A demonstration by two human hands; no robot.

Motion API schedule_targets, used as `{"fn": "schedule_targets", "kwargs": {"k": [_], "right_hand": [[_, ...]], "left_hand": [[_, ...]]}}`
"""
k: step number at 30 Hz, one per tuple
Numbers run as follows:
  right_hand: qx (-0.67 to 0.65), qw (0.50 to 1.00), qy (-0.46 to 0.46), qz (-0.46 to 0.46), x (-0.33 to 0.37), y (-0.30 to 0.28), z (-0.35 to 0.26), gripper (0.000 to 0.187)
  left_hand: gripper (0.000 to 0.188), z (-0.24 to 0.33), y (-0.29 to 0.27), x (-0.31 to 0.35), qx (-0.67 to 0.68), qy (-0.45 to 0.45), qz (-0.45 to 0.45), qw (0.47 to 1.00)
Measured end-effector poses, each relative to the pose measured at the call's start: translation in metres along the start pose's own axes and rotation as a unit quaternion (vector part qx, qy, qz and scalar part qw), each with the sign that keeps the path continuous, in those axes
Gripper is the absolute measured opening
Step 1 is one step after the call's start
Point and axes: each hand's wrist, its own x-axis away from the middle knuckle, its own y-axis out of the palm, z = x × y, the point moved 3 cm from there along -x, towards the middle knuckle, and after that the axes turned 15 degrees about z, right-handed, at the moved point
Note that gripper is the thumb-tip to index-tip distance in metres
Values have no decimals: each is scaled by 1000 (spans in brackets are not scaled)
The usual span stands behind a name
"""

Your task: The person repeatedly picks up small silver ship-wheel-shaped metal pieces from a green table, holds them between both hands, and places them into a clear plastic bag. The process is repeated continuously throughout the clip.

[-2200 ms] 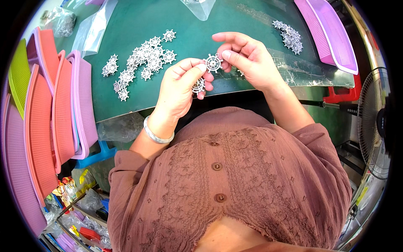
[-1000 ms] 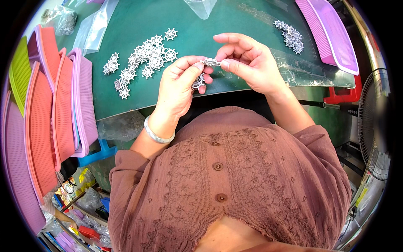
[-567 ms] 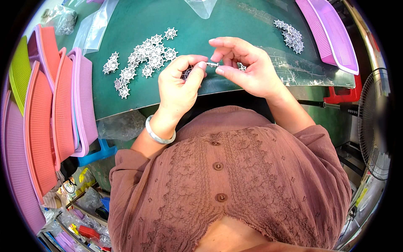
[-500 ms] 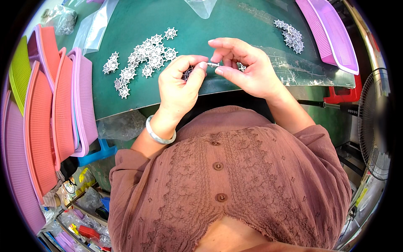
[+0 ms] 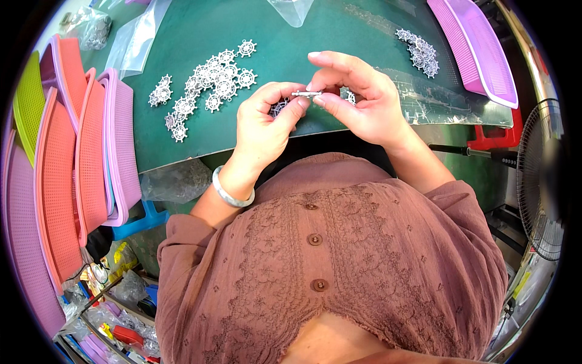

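Between my two hands a small silver ship's-wheel charm (image 5: 307, 94) is held edge-on. My left hand (image 5: 265, 118) pinches one side of it with thumb and index finger. The thumb and a finger of my right hand (image 5: 361, 97) close on its other side, while the index finger is raised and curved. Another wheel charm (image 5: 279, 107) shows partly behind my left fingers, and one more (image 5: 347, 95) shows through the gap in my right hand; whether these are held or lie on the table I cannot tell. Left of my hands lies a loose pile of the same charms (image 5: 221, 77).
The green table (image 5: 339, 30) carries a small charm cluster (image 5: 160, 92) at left and another (image 5: 422, 53) at right. A purple basket (image 5: 479, 54) stands at the right edge. Stacked plastic baskets (image 5: 121, 139) line the left. Beyond the right edge is a fan (image 5: 539, 176).
Both hands have shifted slightly to the right. The charm between them now shows as a longer edge-on strip, with the right fingertips closed on it.
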Motion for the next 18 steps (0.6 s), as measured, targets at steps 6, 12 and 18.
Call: {"fn": "schedule_targets", "kwargs": {"k": [6, 12, 18], "right_hand": [[91, 993, -75, -10, -2, 1, -10, 45], [141, 982, -123, -15, -1, 4, -11, 46], [136, 983, -125, 1, -2, 4, -10, 45]], "left_hand": [[16, -4, 0, -1, 31, -8, -16, 999], [17, -5, -1, -2, 44, -27, -37, 998], [16, -3, 0, -2, 59, -25, -7, 998]]}}
